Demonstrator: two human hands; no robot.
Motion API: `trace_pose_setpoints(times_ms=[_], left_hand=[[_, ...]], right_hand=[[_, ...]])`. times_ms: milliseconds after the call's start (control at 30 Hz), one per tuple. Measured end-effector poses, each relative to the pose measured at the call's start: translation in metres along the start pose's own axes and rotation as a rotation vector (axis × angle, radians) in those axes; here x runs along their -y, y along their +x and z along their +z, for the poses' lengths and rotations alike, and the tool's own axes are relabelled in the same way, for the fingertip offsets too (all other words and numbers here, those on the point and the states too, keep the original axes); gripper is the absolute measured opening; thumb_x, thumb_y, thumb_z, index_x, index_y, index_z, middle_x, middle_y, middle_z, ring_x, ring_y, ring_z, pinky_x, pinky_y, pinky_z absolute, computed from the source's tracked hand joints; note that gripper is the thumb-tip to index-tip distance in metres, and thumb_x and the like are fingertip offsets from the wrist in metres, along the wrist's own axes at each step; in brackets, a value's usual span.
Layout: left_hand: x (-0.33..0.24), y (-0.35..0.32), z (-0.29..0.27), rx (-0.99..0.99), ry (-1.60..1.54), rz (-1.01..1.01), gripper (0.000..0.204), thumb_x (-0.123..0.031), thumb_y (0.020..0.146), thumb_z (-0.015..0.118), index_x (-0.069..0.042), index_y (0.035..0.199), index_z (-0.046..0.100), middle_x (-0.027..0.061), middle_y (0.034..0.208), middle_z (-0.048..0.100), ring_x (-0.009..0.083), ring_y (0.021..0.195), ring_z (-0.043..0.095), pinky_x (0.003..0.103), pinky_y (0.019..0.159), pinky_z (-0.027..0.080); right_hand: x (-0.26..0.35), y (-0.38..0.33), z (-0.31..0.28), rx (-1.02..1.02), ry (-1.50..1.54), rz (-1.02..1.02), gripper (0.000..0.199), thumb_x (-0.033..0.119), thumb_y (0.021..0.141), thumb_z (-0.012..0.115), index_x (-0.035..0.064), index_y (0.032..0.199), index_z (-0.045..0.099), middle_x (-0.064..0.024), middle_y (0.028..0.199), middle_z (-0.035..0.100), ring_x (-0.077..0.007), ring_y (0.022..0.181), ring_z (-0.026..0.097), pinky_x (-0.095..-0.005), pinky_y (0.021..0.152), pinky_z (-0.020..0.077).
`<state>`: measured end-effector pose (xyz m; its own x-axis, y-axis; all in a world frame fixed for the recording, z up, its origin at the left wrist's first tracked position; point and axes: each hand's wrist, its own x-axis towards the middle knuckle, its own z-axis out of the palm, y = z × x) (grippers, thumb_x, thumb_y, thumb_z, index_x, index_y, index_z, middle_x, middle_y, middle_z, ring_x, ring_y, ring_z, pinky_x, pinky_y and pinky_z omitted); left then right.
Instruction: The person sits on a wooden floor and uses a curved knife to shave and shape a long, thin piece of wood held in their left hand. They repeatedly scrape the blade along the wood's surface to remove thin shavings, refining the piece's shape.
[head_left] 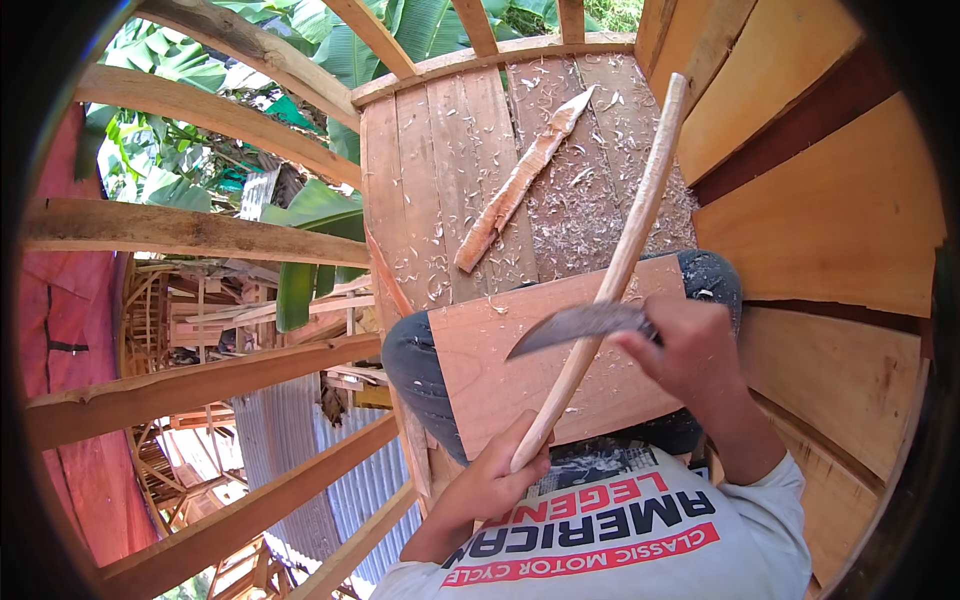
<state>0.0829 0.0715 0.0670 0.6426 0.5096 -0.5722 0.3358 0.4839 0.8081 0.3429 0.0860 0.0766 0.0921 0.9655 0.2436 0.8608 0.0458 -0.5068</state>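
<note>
A long pale wooden stick (638,215) slants up and to the right across a flat wooden board (480,375) that lies over my lap. My left hand (497,480) is wrapped round the stick's near end. In my right hand (692,350) is a knife (575,328) with a broad, dark, curved blade, its tip pointing left. The blade crosses the stick around its middle; I cannot tell whether the edge touches the wood. The fingers of my right hand close over the handle and hide most of it.
Curled shavings (590,225) litter the plank floor (410,180) ahead. A rough, pointed wood strip (520,190) lies there. Wooden rails (200,240) line the left side, with corrugated metal sheets (300,460) below and banana leaves (350,60) beyond. A plank wall (820,220) rises on the right.
</note>
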Motion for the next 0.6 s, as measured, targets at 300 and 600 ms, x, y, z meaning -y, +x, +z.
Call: trace_pose_setpoints(times_ms=[300, 600], left_hand=[[-0.003, -0.009, -0.010, -0.101, 0.198, 0.112, 0.023, -0.001, 0.080, 0.052, 0.000, 0.102, 0.045, 0.0085, 0.072, 0.053, 0.0156, 0.067, 0.053, 0.029, 0.061, 0.042], [0.000, -0.012, -0.013, -0.078, 0.190, 0.103, 0.021, -0.001, 0.081, 0.051, 0.000, 0.101, 0.045, 0.0092, 0.070, 0.053, 0.0166, 0.064, 0.054, 0.029, 0.057, 0.041]], right_hand=[[0.016, -0.015, 0.011, 0.080, 0.084, -0.144, 0.050, 0.048, 0.079, 0.064, 0.0051, 0.057, 0.053, -0.0132, 0.050, 0.050, -0.0297, 0.046, 0.055, -0.0376, 0.043, 0.0412], [0.013, -0.012, 0.010, 0.091, 0.049, -0.136, 0.050, 0.048, 0.079, 0.064, 0.0056, 0.057, 0.050, -0.0126, 0.051, 0.050, -0.0310, 0.048, 0.055, -0.0376, 0.043, 0.0416]])
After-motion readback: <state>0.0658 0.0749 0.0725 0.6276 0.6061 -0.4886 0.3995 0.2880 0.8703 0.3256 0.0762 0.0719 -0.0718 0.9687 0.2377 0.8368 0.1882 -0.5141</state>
